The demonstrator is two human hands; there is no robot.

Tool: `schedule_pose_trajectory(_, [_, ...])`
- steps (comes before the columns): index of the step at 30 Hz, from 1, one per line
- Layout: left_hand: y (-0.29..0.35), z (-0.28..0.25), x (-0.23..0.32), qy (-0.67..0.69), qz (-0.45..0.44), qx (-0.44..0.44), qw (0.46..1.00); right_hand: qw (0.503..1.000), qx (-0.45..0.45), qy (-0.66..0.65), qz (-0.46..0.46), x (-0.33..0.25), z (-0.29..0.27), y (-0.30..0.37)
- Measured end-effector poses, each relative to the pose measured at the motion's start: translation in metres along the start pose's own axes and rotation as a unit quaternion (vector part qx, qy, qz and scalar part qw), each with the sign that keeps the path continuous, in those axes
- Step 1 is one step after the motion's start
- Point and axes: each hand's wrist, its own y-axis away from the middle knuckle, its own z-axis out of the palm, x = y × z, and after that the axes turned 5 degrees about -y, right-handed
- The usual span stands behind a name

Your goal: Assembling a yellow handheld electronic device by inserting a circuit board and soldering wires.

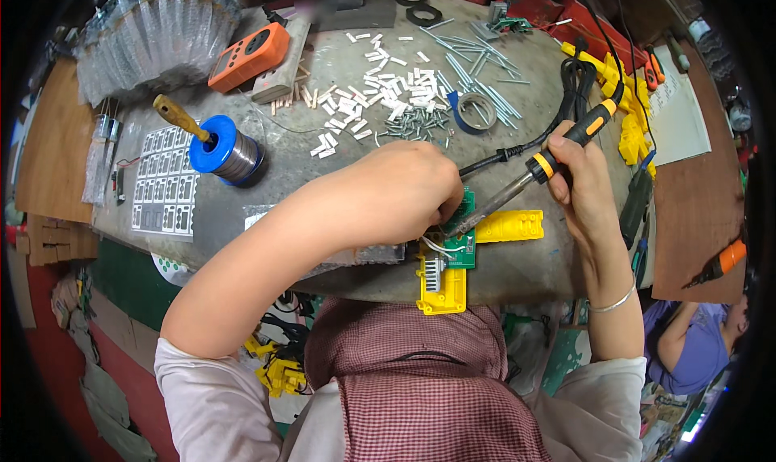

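A soldering iron [517,189] with a black and yellow handle is gripped in my right hand [575,164]. Its metal tip reaches down-left onto a green circuit board [462,257], close to the fingers of my left hand [416,189]. Those left fingers are curled together over the board's upper left edge; whatever they pinch is hidden behind the hand. White wires [443,248] rise from the board beside a finned metal heat sink [434,274]. Board and heat sink lie on a yellow plastic housing [443,300], and another yellow housing part [511,226] extends to the right.
A blue solder spool [214,151] holds a wooden-handled tool [179,116]. Farther back lie an orange meter [249,56], white pieces [347,110], screws [416,124], metal rods [481,58] and a tape roll [475,113]. Black cable [575,82] runs at right. A person in purple [695,349] is at far right.
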Motion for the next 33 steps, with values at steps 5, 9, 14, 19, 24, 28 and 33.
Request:
schedule_pose_trajectory(5, [0.002,0.001,-0.001,0.005,-0.006,0.015,1.000,1.000,0.005,0.011,-0.008,-0.001,0.001,0.000])
schedule_pose_trajectory(9, [0.001,0.001,0.000,0.027,-0.025,0.002,0.999,1.000,-0.003,0.024,-0.019,-0.001,-0.001,0.002])
schedule_pose_trajectory(14, [0.004,0.004,0.000,0.031,-0.032,0.029,0.999,0.999,-0.004,0.023,-0.026,0.002,-0.002,0.001])
schedule_pose_trajectory(19, [0.004,0.006,0.004,0.027,-0.038,0.036,0.998,1.000,0.004,0.017,-0.026,0.002,0.000,0.002])
schedule_pose_trajectory(24, [0.004,0.008,0.003,0.035,-0.040,0.042,0.998,1.000,0.006,0.011,-0.020,0.002,-0.001,0.000])
schedule_pose_trajectory(28, [0.005,0.006,0.005,0.025,-0.037,0.048,0.998,1.000,0.006,0.014,-0.019,0.001,-0.001,0.001])
schedule_pose_trajectory(33, [0.006,0.008,0.005,0.018,-0.027,0.063,0.997,1.000,0.001,0.010,-0.019,0.000,0.000,0.001])
